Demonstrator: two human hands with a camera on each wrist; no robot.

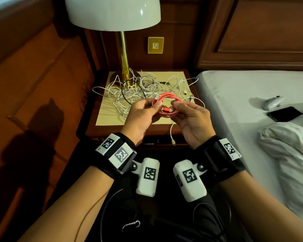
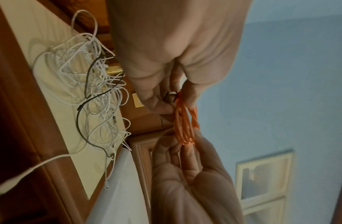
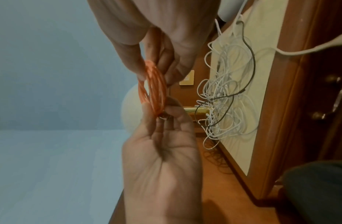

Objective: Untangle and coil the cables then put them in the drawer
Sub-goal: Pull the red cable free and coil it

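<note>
The pink cable [image 1: 165, 105] is wound into a small round coil of several turns, held in the air above the near edge of the nightstand [image 1: 112, 127], between both hands. In the head view the coil faces the camera as a ring; in the wrist views it appears edge-on, with its long axis running from one hand to the other. A red plug [image 1: 166, 109] with a metal tip lies across the lower part of the ring, its long axis pointing from 9 o'clock to 3 o'clock. The left hand [image 1: 141, 117] pinches the coil at its 9 o'clock side with thumb and curled fingers. The right hand [image 1: 193, 123] pinches the coil at its 3 o'clock side, fingers curled round the strands. At 12 o'clock from the hands, a tangle of white cables [image 1: 147, 88] lies on the cream top of the nightstand, with one black cable [image 1: 129, 91] looped through it. One white cable end [image 1: 172, 135] hangs over the front edge of the nightstand, between the wrists. A lamp [image 1: 124, 67] with a brass stem stands at the 11 o'clock corner. A phone [image 1: 284, 114] lies on the bed [image 1: 234, 95] at 3 o'clock.
</note>
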